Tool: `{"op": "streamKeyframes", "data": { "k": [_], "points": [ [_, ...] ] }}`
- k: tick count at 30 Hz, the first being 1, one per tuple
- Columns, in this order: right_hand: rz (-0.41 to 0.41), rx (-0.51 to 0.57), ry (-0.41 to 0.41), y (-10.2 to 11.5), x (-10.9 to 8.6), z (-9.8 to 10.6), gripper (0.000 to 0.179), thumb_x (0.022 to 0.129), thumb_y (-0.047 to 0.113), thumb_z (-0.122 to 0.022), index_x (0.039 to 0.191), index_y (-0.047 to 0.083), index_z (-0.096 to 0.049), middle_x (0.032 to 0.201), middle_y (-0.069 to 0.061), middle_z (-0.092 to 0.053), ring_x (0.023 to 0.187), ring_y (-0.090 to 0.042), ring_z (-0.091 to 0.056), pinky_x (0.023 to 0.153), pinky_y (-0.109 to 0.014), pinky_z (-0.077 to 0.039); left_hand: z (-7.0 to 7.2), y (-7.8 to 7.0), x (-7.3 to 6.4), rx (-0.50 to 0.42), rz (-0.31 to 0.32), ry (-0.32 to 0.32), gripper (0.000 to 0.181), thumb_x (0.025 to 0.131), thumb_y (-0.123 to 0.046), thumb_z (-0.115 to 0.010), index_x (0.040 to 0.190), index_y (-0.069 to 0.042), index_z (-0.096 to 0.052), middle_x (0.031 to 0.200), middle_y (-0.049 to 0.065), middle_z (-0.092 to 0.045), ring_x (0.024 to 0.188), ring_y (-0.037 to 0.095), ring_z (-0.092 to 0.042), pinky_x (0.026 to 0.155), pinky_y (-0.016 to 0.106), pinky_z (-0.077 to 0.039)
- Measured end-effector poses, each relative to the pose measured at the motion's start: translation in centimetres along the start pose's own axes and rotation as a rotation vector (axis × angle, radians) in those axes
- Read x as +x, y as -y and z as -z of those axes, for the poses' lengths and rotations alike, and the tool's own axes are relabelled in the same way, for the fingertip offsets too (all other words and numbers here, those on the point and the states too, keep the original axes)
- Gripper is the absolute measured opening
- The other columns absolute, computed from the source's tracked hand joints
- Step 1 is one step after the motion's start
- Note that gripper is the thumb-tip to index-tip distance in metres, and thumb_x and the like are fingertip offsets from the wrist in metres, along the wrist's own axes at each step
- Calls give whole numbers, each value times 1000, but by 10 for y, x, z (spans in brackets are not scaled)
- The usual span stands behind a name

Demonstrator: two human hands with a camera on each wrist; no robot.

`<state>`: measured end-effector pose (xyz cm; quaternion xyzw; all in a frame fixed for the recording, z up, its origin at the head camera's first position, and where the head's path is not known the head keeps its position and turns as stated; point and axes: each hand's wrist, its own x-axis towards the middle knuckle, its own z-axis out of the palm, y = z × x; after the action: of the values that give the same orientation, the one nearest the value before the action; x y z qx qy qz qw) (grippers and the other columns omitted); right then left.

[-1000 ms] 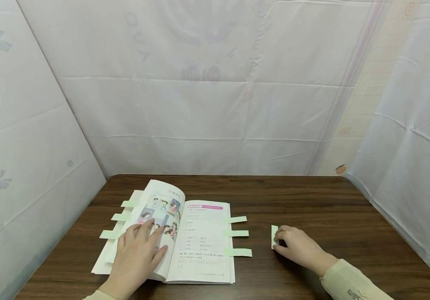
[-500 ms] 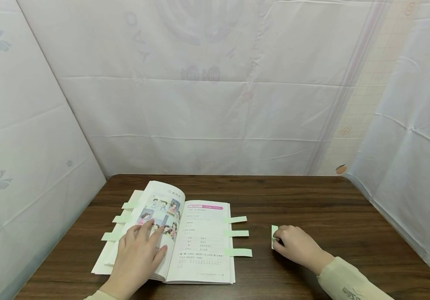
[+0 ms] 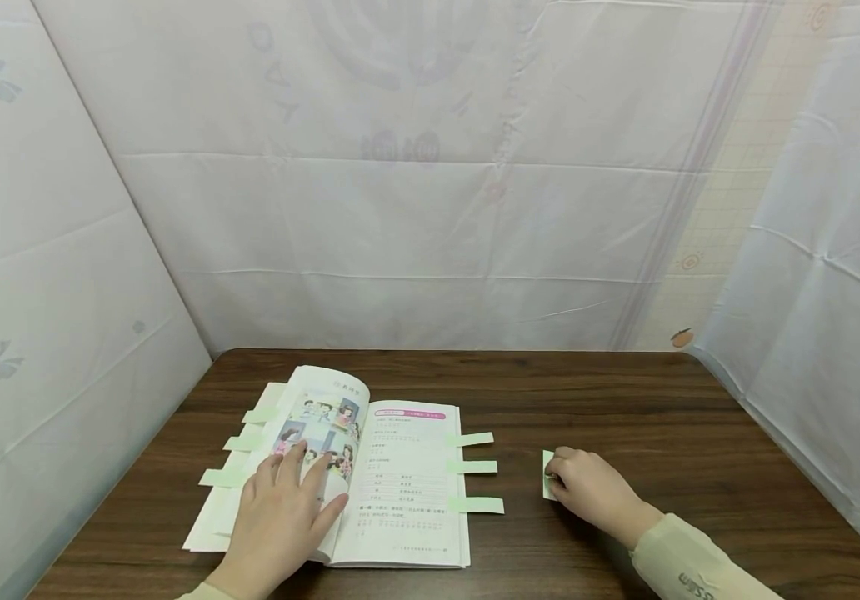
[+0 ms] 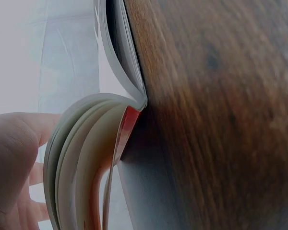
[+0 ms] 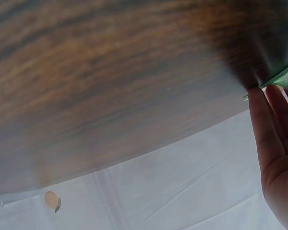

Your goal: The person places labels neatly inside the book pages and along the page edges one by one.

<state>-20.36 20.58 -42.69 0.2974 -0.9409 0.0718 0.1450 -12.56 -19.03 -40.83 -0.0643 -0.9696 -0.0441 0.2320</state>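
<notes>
An open book (image 3: 407, 533) lies on the dark wooden table, its left-hand pages bowed upward. My left hand (image 3: 272, 517) rests on the illustrated left page, fingers spread and thumb towards the fold. The left wrist view shows the curved pages (image 4: 62, 167) from the spine end, with the hand (image 4: 14, 158) against their outer side. To the right of the book, my right hand (image 3: 598, 487) has its fingers bent at a small pale green sticky note pad (image 3: 547, 487). Seen from the right wrist, the fingertips pinch the green pad's (image 5: 281, 76) edge at the tabletop.
Green paper strips (image 3: 484, 505) stick out past the book's right edge, and several more strips (image 3: 223, 477) past its left edge. Wooden table (image 3: 670, 417) extends behind the right hand. White patterned cloth (image 3: 430, 208) hangs behind and at both sides.
My left hand has shifted slightly, and the bowed left pages beneath it have sunk a little. The right fingers have moved slightly at the sticky note pad, which stays in place.
</notes>
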Motion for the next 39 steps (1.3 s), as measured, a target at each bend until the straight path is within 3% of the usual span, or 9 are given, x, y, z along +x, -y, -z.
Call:
{"op": "streamKeyframes", "data": {
  "k": [7,14,19,29,33,39],
  "points": [
    [-14,-29,-22,0,6,-3,11,79,-5,-74,84,4,-76,82,-1,-65,75,-17,-69,63,-25,-55,-3,-6,-2,0,7,34,61,82,-56,-73,124,-12,-66,132,31,-53,118,60,-46,93,69,-40],
    [-239,169,90,0,13,0,16,81,-10,-71,87,3,-77,87,-3,-65,85,-23,-68,73,-33,-57,-4,-10,-2,1,-1,31,65,80,-58,-74,126,-12,-65,132,33,-52,120,61,-44,96,70,-37],
    [-319,275,112,-4,19,2,14,82,-7,-69,84,4,-77,87,-4,-66,86,-23,-66,75,-38,-56,-4,-11,-1,-7,7,50,66,80,-57,-74,126,-11,-66,134,34,-50,122,64,-41,97,73,-34],
    [-456,458,176,-10,24,4,5,84,2,-73,81,5,-73,90,-4,-69,73,-14,-55,64,-31,-48,-4,-12,-1,-10,11,56,66,79,-56,-75,126,-10,-66,136,34,-49,124,64,-39,97,76,-33],
    [-520,560,204,-15,27,4,1,81,2,-73,81,2,-73,77,-3,-68,64,-14,-59,59,-31,-50,-5,-13,-2,-18,16,61,69,77,-58,-76,126,-10,-66,137,35,-47,124,65,-39,96,78,-32],
    [-640,830,257,-22,29,-3,2,77,1,-71,78,-1,-71,59,-5,-62,49,-13,-57,49,-27,-51,-9,-14,-2,-7,22,75,82,71,-68,-75,128,-10,-64,140,36,-45,125,68,-37,96,79,-31]
  ]
}}
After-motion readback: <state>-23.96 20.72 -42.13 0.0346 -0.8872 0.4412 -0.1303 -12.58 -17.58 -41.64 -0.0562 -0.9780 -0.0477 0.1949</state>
